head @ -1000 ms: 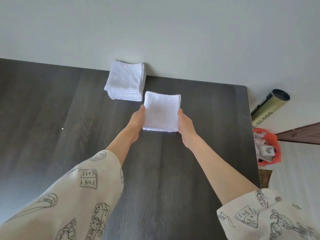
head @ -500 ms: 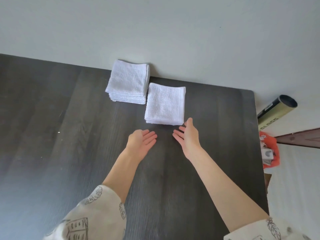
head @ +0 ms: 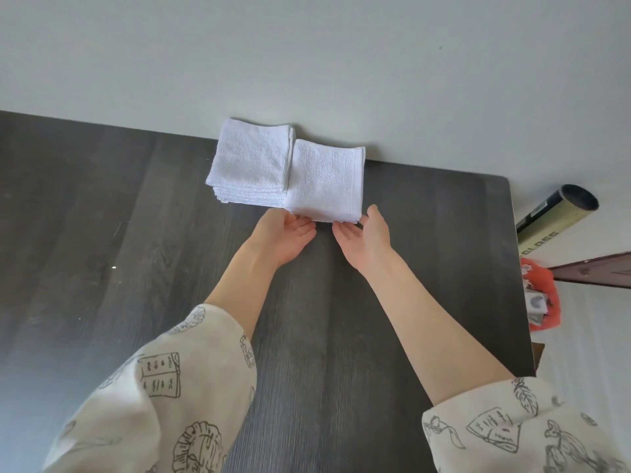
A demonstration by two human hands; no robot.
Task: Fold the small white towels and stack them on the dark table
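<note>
A stack of several folded white towels [head: 252,158] sits at the far edge of the dark table [head: 102,240], against the wall. A single folded white towel [head: 324,180] lies flat right beside the stack, touching its right side. My left hand [head: 285,238] and my right hand [head: 367,238] are palm-up with straight fingers. Their fingertips touch the near edge of the single towel, left hand at its near left corner and right hand at its near right corner. Whether the fingertips reach under the towel is hidden.
The pale wall runs directly behind the towels. Off the table's right edge stand a rolled tube [head: 555,213] and an orange bag with papers [head: 541,302]. The table's right edge [head: 519,268] is close to my right forearm.
One second ago both hands held the folded towel by its sides. They let go and drew back, then came forward again, and the towel now lies farther back beside the stack.
</note>
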